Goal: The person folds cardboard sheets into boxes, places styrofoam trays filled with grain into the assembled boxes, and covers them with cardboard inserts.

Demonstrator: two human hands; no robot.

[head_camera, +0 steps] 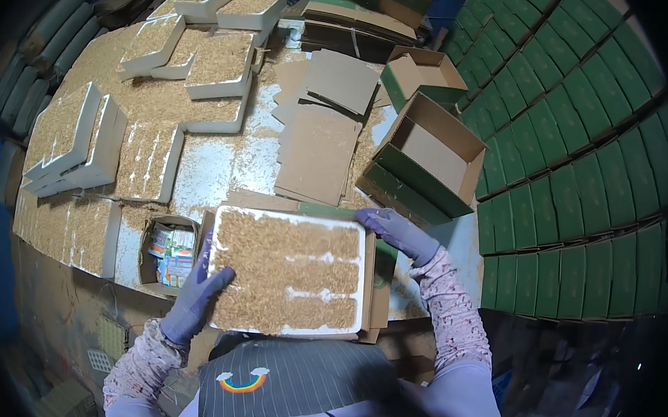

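A white foam tray [289, 272] filled with loose tan husk-like flakes lies in front of my body, white divider ridges showing through in places. My left hand [197, 292], in a purple glove, grips its left edge, with the thumb on top and the other fingers mostly hidden. At the far right corner my right hand [399, 233], gloved alike, curls its fingertips over the rim. Brown cardboard [368, 280] shows beneath and beside the tray. Left of it stands a small carton [146, 253] holding several colourful printed packets [176, 258].
More flake-filled foam trays [219, 64] are stacked at the left and back. Cardboard sheets [320, 149] lie ahead, beside open green cartons [425, 151]. A wall of green boxes [575, 167] rises at the right. Flattened cartons [358, 27] and filled sacks [50, 32] sit farther back.
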